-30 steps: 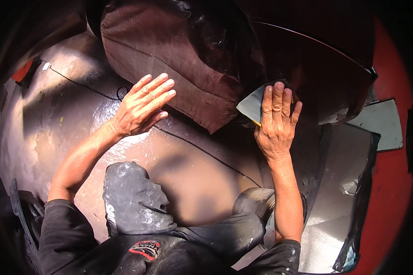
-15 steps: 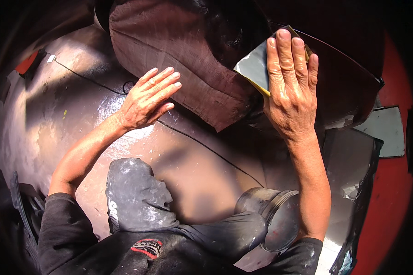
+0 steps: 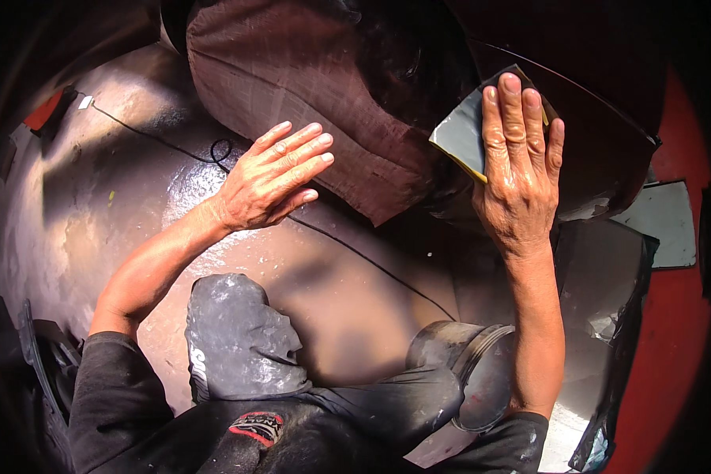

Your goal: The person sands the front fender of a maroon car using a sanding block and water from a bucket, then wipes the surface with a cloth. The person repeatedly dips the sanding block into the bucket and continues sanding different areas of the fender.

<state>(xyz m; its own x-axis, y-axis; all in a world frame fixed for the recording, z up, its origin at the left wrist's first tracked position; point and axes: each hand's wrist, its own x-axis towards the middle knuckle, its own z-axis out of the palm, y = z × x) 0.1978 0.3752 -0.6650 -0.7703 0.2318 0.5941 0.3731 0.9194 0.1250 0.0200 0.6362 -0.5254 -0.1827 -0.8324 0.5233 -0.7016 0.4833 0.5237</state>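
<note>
My right hand [image 3: 521, 162] lies flat, fingers stretched, over a folded sheet of sandpaper [image 3: 460, 130], grey on top with a yellowish edge. It presses the sheet against a dark, glossy car body panel [image 3: 588, 150]. Most of the sandpaper's right side is under my fingers. To the left, my left hand [image 3: 272, 178] hovers above the floor with its fingers extended and nothing in it. Beyond that hand, a brownish cloth cover [image 3: 308, 103] drapes over a rounded shape, probably a wheel, beside the panel.
A thin black cable [image 3: 363, 253] runs across the wet floor [image 3: 347, 304] from an orange-red object [image 3: 43, 110] at far left. A round metal can [image 3: 482, 371] stands by my knee. A whitish panel [image 3: 667, 225] leans at right against a red surface [image 3: 663, 340].
My right hand has slid down and slightly right with the sandpaper along the panel. My left hand has shifted a little to the right.
</note>
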